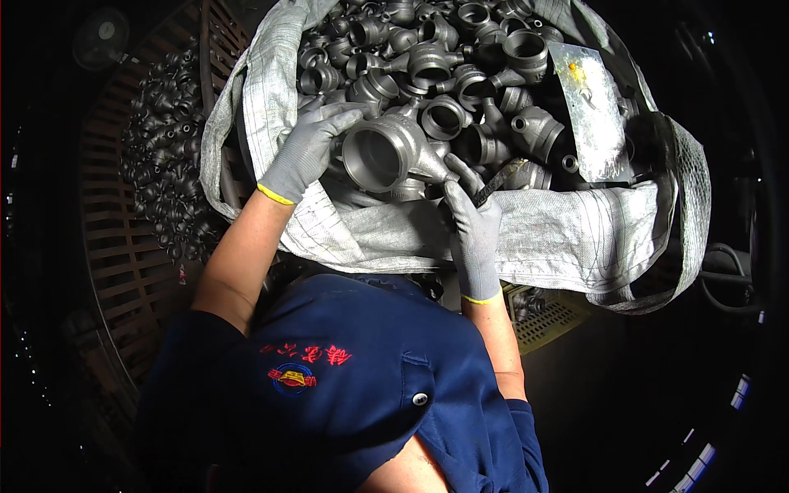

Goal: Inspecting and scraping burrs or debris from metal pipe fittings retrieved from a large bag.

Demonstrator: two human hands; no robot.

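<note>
My left hand [314, 146], in a grey glove with a yellow cuff, grips the left rim of a large grey metal casting [385, 156]. The casting has a wide round opening turned up toward me and a narrow neck pointing right. Beside that neck is my right hand [472, 215], gloved alike, its fingers closed around a dark, slim, bar-like tool [491, 186] that slants up to the right. The tool's kind is not clear, and part of it is hidden by the glove. Under and behind the casting, many similar castings [431, 64] fill a white woven bulk bag [559, 234].
A clear plastic sleeve [590, 115] lies over castings at the bag's right. Loop straps [694, 214] hang at the bag's sides. On the left, a rusty slatted crate [111, 238] holds smaller castings [164, 148]. A yellow perforated basket [551, 324] stands below the bag.
</note>
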